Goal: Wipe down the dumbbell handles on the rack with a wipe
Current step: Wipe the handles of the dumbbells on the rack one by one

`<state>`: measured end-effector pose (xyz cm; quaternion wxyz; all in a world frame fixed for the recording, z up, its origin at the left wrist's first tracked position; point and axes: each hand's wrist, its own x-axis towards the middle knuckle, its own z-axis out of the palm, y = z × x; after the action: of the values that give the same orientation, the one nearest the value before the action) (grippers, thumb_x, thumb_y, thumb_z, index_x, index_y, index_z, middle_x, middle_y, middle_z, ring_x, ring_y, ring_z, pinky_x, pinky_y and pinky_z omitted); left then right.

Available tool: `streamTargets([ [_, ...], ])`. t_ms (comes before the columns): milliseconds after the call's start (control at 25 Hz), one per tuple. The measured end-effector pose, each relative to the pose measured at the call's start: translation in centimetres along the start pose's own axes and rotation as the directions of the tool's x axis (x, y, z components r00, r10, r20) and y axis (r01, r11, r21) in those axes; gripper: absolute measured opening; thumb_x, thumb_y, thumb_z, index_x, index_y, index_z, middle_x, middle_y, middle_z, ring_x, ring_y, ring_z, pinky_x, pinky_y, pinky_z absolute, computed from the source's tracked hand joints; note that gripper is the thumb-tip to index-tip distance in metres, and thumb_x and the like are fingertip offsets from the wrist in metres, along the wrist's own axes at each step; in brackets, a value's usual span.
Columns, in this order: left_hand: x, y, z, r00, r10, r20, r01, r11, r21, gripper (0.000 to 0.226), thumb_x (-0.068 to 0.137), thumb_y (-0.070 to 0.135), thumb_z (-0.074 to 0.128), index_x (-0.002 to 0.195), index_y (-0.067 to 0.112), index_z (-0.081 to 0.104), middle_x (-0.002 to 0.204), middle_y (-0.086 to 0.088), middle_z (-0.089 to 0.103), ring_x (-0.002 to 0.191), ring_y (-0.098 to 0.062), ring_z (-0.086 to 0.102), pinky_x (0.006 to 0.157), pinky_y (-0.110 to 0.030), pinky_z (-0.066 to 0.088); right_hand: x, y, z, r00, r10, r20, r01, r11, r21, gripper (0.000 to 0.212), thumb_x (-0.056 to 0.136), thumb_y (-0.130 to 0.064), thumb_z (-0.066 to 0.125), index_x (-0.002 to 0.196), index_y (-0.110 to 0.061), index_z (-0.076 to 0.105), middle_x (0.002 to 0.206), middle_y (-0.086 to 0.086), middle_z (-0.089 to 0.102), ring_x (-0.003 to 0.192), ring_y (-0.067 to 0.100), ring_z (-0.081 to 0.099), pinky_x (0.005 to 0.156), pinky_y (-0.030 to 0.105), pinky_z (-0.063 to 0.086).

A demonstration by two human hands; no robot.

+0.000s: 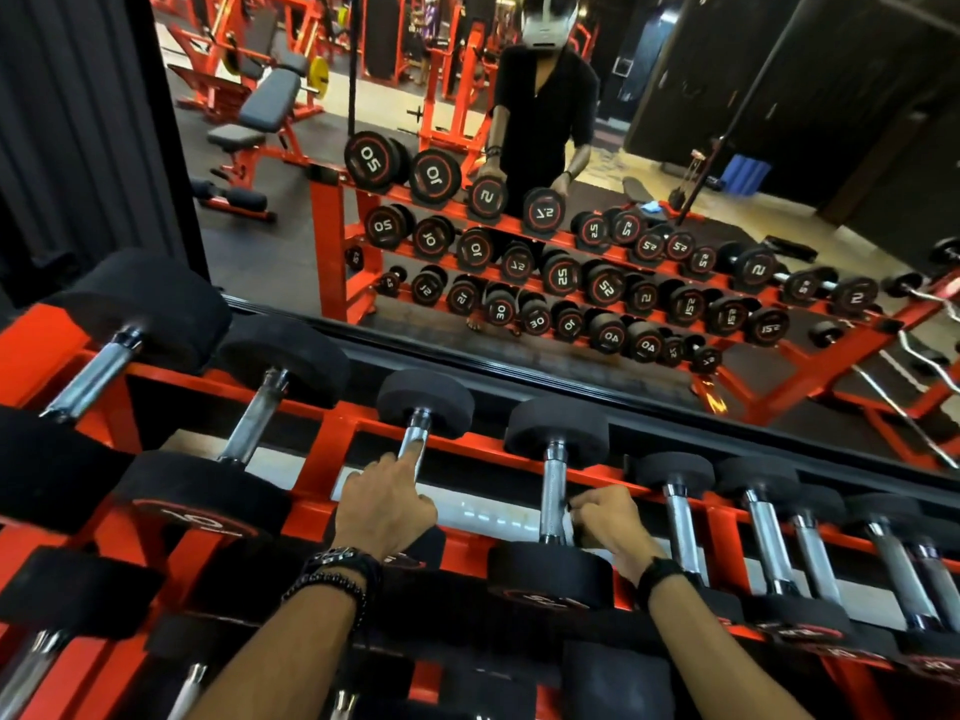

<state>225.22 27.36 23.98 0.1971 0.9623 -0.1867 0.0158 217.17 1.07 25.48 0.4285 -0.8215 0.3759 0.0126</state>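
Bright orange-red rack [332, 444], matte black dumbbell heads [425, 402] all along it, shiny silver knurled handles [551, 491]. Red ring and pale lettering on the near head [550, 597] at 6 o'clock. Bit of white wipe [570, 527] poking out of the right hand [610, 522]. Black beaded bracelets [337, 574] on the left wrist, black band [660, 574] on the right. Up at 12 o'clock in the mirror [291, 262]: more orange-red frames, yellow plate [318, 77], grey bench pad [275, 98], black shirt [545, 106].
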Motion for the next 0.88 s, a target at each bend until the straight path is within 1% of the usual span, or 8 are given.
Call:
streamTargets([
  [80,-0.1,0.0,-0.1,1.0,-0.006,-0.001,0.006,1.0,-0.004,0.076,0.082,0.033,0.052,0.153,0.023,0.027,0.097,-0.001,0.055,0.09,-0.023,0.059,0.077,-0.035,0.046,0.2,-0.7,0.2,0.997,0.063,0.045,-0.068,0.991,0.118,0.013,0.079,0.0,0.057,0.074,-0.008,0.067,0.067,0.007,0.059,0.064,0.024,0.059,0.062,0.048,0.059],
  [120,-0.2,0.0,-0.1,1.0,-0.009,-0.005,0.009,1.0,-0.005,0.076,0.082,0.034,0.052,0.153,0.024,0.028,0.097,0.0,0.055,0.089,-0.022,0.059,0.076,-0.034,0.045,-0.1,-0.9,0.1,0.994,0.076,0.073,-0.086,0.987,0.138,0.005,0.083,-0.011,0.061,0.08,-0.008,0.063,0.068,0.005,0.058,0.062,0.022,0.058,0.057,0.044,0.058],
  [240,0.1,0.2,0.1,1.0,-0.007,-0.018,0.008,1.0,0.007,0.076,0.082,0.033,0.051,0.153,0.024,0.027,0.095,0.0,0.054,0.087,-0.022,0.058,0.075,-0.034,0.045,-1.2,-2.1,0.1,0.961,0.073,0.266,-0.114,0.983,0.142,0.048,0.083,-0.063,0.061,0.099,-0.018,0.055,0.079,-0.004,0.054,0.066,0.013,0.053,0.054,0.028,0.045],
  [320,0.2,0.2,0.0,1.0,-0.012,0.004,0.012,1.0,-0.002,0.077,0.082,0.033,0.051,0.154,0.025,0.026,0.094,0.0,0.053,0.087,-0.022,0.058,0.075,-0.034,0.046,-1.6,-3.1,0.6,0.954,0.061,0.292,-0.104,0.985,0.136,0.074,0.081,-0.073,0.056,0.128,-0.016,0.053,0.111,0.003,0.06,0.103,0.024,0.06,0.088,0.038,0.051],
  [360,0.0,0.2,-0.1,1.0,-0.015,0.005,0.015,1.0,0.002,0.076,0.082,0.033,0.051,0.154,0.025,0.026,0.094,0.0,0.054,0.087,-0.022,0.058,0.075,-0.034,0.046,-1.6,-3.2,1.0,0.95,0.053,0.309,-0.112,0.978,0.178,0.089,0.08,-0.075,0.056,0.142,-0.012,0.044,0.133,0.008,0.054,0.125,0.029,0.051,0.105,0.045,0.042],
  [440,-0.2,0.2,-0.3,1.0,-0.022,0.002,0.022,1.0,-0.01,0.076,0.082,0.033,0.051,0.154,0.025,0.027,0.094,0.0,0.054,0.088,-0.022,0.059,0.074,-0.034,0.044,-1.7,-2.8,1.2,0.95,0.043,0.309,-0.132,0.953,0.274,0.112,0.07,-0.084,0.056,0.151,-0.012,0.031,0.15,0.011,0.041,0.138,0.031,0.039,0.116,0.047,0.029],
  [720,-0.1,0.2,-0.2,1.0,-0.024,-0.008,0.024,1.0,0.009,0.073,0.082,0.032,0.053,0.152,0.024,0.032,0.092,0.001,0.05,0.087,-0.023,0.059,0.07,-0.032,0.036,-2.8,-3.8,1.4,0.969,-0.005,0.247,-0.038,0.984,0.171,0.095,0.086,-0.078,0.031,0.15,-0.006,0.031,0.152,0.016,0.037,0.137,0.033,0.039,0.112,0.047,0.033],
  [880,0.0,0.2,-0.1,0.999,-0.019,-0.026,0.019,1.0,-0.01,0.073,0.083,0.033,0.052,0.152,0.024,0.031,0.091,0.002,0.052,0.08,-0.018,0.052,0.07,-0.031,0.039,-2.8,-3.4,1.5,0.987,-0.012,0.161,0.019,0.999,-0.039,0.089,0.087,-0.077,0.03,0.134,-0.004,0.051,0.12,0.011,0.058,0.102,0.022,0.055,0.093,0.036,0.044],
])
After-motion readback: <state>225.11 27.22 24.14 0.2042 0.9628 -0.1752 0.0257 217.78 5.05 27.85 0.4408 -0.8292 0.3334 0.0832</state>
